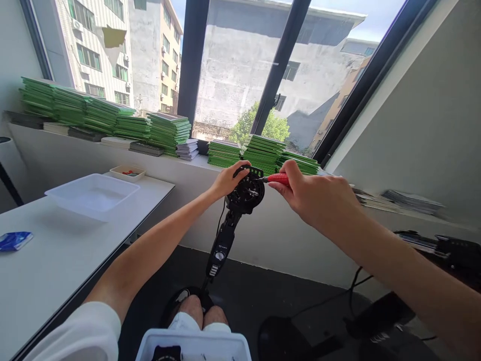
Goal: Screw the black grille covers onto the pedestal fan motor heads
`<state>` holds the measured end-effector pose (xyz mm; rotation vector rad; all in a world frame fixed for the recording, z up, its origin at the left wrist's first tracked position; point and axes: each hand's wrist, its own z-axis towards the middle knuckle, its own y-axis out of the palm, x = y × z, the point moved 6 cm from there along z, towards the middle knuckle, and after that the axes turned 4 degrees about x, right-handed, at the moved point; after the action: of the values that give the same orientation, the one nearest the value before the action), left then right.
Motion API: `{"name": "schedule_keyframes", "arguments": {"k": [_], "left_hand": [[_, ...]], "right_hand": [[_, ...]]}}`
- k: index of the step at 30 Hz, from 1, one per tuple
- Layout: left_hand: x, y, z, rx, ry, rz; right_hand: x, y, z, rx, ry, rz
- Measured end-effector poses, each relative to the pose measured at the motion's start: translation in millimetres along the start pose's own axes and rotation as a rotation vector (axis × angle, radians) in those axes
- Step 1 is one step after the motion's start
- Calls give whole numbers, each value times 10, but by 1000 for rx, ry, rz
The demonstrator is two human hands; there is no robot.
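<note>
A black pedestal fan (222,245) without a grille or blades stands in front of me, its round motor head (248,199) facing me. My left hand (229,179) grips the head's upper left rim, thumb on the front and fingers behind. In my right hand (317,195) is a screwdriver (278,178) with a red handle, held roughly level from the right. Its tip points at the upper right part of the head; whether it sits in a screw is too small to tell. Below the head, the fan's neck carries a knob and buttons.
A white bin (191,341) with black parts is by my knees. On the white table (86,255) at left are a clear plastic tub (92,195), a small tray (128,173) and a blue packet (15,241). Green-edged stacks (169,133) line the windowsill. Dark equipment (387,311) and cables lie right.
</note>
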<state>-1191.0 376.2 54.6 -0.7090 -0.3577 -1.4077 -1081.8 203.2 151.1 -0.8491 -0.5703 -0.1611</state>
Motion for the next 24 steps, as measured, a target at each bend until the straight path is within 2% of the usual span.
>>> {"name": "schedule_keyframes", "arguments": {"k": [2,4,8,10,13,15,18,24], "left_hand": [[-1,-6,17,2,-3,-7],[-1,-10,25,6,-9,-6],[-1,-20,27,0,-21,17],[2,-18,32,-4,-13,18],[-4,0,48,5,0,7],[-18,16,56,19,-2,-4],[-34,28,59,41,-3,-11],[-37,30,47,50,-11,8]], "right_hand": [[-25,-50,-9,-1,91,-116],[-34,-69,-11,-8,113,-121],[1,71,-20,-110,-24,194],[10,110,-28,-117,-78,256],[3,64,-26,-44,18,83],[-52,26,-31,-43,99,-10],[-128,-7,-46,-53,164,-37],[-106,-5,-75,-17,212,-22]]}}
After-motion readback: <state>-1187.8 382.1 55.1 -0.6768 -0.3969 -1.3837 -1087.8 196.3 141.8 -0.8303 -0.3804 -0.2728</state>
